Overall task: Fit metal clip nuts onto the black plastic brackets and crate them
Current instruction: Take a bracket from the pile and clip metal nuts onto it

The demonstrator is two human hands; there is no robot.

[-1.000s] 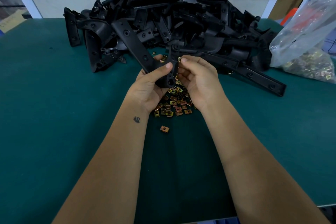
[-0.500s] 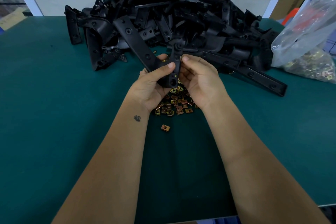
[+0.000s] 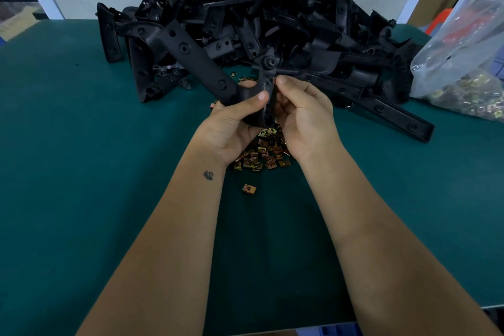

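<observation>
Nearest on the green tabletop (image 3: 81, 199) lies a single clip nut (image 3: 249, 189), alone, just this side of the loose heap of clip nuts (image 3: 261, 154) that sits under and between the two wrists.

Above that heap the left hand (image 3: 231, 123) has its grip curled round the bend of one black bracket (image 3: 207, 68), thumb across its face, while the long arm of the part slants away to the far left. The right hand (image 3: 302, 109) pinches at the bracket's right edge with thumb and forefinger; a sliver of brass shows there, so it is probably pressing a nut on, though how far it is seated cannot be told.

The job looks early: one bracket is in hand and no crate is clearly in view.

Beyond the hands a big tangled pile of brackets (image 3: 272, 16) fills the far middle of the tabletop, apparently still waiting. At the far right a clear plastic bag (image 3: 463, 63) holds more nuts. The pile crowds close to the hands, so its long pieces could snag.
</observation>
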